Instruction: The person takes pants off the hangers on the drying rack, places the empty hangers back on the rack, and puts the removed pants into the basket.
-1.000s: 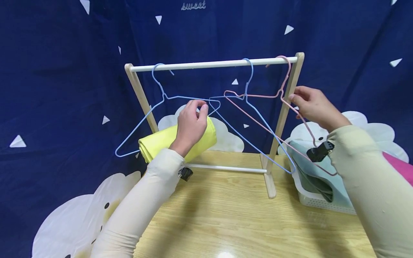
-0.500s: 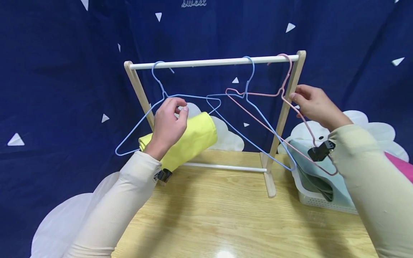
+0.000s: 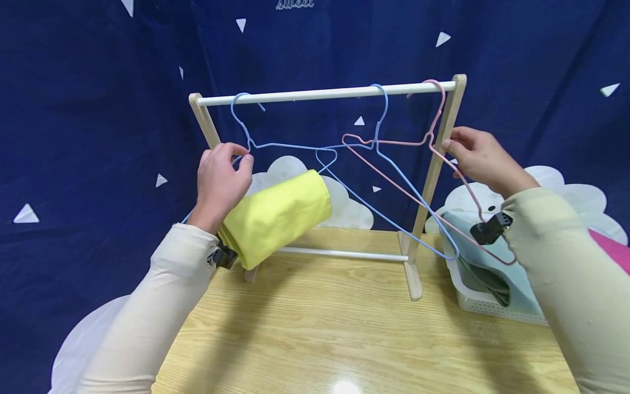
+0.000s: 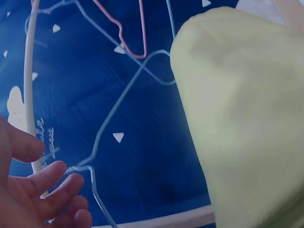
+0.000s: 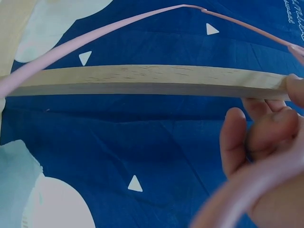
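A yellow folded cloth [image 3: 280, 213] hangs over the lower bar of the left blue hanger [image 3: 290, 146], which hooks on a small clothes rack [image 3: 315, 96]. Beside that hanger's neck is my left hand [image 3: 221, 178], its thumb and loosely bent fingers apart in the left wrist view, with nothing held. My right hand [image 3: 479, 158] grips the rack's right wooden upright [image 5: 142, 78] between thumb and fingers. A pink hanger [image 3: 433, 131] hangs near this upright, passing in front of the right hand. Another blue hanger [image 3: 378, 131] hangs to its left. My left hand hides part of the left blue hanger.
On the right of the wooden table [image 3: 339, 317], a white basket [image 3: 484, 306] holds folded grey-green cloth [image 3: 517, 287]. Something pink [image 3: 610, 251] shows behind the right sleeve. A dark blue curtain [image 3: 123, 120] with white triangles and cloud shapes hangs behind the rack.
My left hand has moved left, from in front of the yellow cloth to beside the left hanger's neck, uncovering more of the cloth. The right hand stays on the upright.
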The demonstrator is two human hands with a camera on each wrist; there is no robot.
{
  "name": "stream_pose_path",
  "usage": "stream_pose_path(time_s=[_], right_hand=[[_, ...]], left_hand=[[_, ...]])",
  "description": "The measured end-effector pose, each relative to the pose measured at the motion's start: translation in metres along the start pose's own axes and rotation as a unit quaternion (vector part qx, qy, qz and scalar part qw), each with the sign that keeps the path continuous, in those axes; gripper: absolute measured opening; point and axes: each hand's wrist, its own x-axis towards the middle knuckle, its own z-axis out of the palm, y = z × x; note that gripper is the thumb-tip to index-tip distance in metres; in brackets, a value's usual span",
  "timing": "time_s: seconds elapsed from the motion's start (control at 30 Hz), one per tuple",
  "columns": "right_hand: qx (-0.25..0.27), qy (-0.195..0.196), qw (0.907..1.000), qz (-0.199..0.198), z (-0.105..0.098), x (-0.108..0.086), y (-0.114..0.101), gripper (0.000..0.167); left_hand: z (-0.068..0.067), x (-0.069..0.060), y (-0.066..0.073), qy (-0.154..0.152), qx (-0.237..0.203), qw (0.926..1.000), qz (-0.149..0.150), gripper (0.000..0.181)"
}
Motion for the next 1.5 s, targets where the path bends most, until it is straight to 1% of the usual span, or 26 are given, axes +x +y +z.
stream_pose_path(time_s=[0.1,0.2,0.4,0.53,0.67,0.8,0.93,1.0,1.07,1.17,1.27,1.3,1.37,1.5], right_hand=[[-0.002,-0.005,1.0000,0.003,0.001,0.001,-0.001,0.048],[-0.003,-0.008,0.9999,0.005,0.001,0.001,-0.001,0.049],[-0.003,-0.004,1.0000,0.001,0.000,0.001,-0.001,0.050],[0.001,-0.002,1.0000,-0.001,0.000,0.001,-0.001,0.049],[0.003,-0.004,1.0000,0.000,0.000,0.000,0.000,0.049],[0.000,-0.008,1.0000,0.004,0.000,0.000,0.000,0.052],[0.000,-0.005,1.0000,0.001,0.000,0.000,-0.001,0.050],[0.000,-0.003,1.0000,-0.001,-0.001,0.000,0.000,0.049],[-0.001,-0.003,1.0000,-0.001,-0.001,0.000,0.000,0.049],[0.000,-0.005,1.0000,-0.001,-0.001,0.001,0.001,0.049],[-0.001,-0.005,1.0000,-0.002,0.000,0.001,0.001,0.048],[-0.001,-0.005,1.0000,-0.002,0.000,0.001,0.001,0.048],[-0.002,-0.004,1.0000,-0.002,0.000,0.001,0.001,0.048],[-0.002,-0.006,1.0000,-0.001,-0.001,0.002,0.001,0.049]], left_hand=[[-0.003,0.002,-0.005,-0.009,0.000,0.9995,-0.029,0.034],[-0.004,0.004,-0.008,-0.023,0.000,0.9984,-0.051,0.036],[-0.002,0.010,-0.008,-0.056,0.000,0.9947,-0.086,0.040],[0.001,0.012,-0.008,-0.074,0.003,0.9919,-0.103,0.042],[0.004,0.015,-0.009,-0.083,0.003,0.9900,-0.114,0.043],[0.006,0.019,-0.011,-0.097,-0.003,0.9873,-0.126,0.043],[0.009,0.024,-0.013,-0.113,-0.014,0.9842,-0.136,0.044],[0.011,0.027,-0.013,-0.116,-0.019,0.9845,-0.130,0.044],[0.015,0.029,-0.015,-0.112,-0.024,0.9865,-0.117,0.043],[0.022,0.033,-0.016,-0.092,-0.015,0.9919,-0.086,0.036],[0.027,0.035,-0.015,-0.065,-0.013,0.9955,-0.068,0.027],[0.029,0.036,-0.014,-0.056,-0.014,0.9962,-0.065,0.026],[0.031,0.037,-0.015,-0.049,-0.023,0.9964,-0.065,0.026],[0.032,0.038,-0.018,-0.051,-0.029,0.9957,-0.071,0.028]])
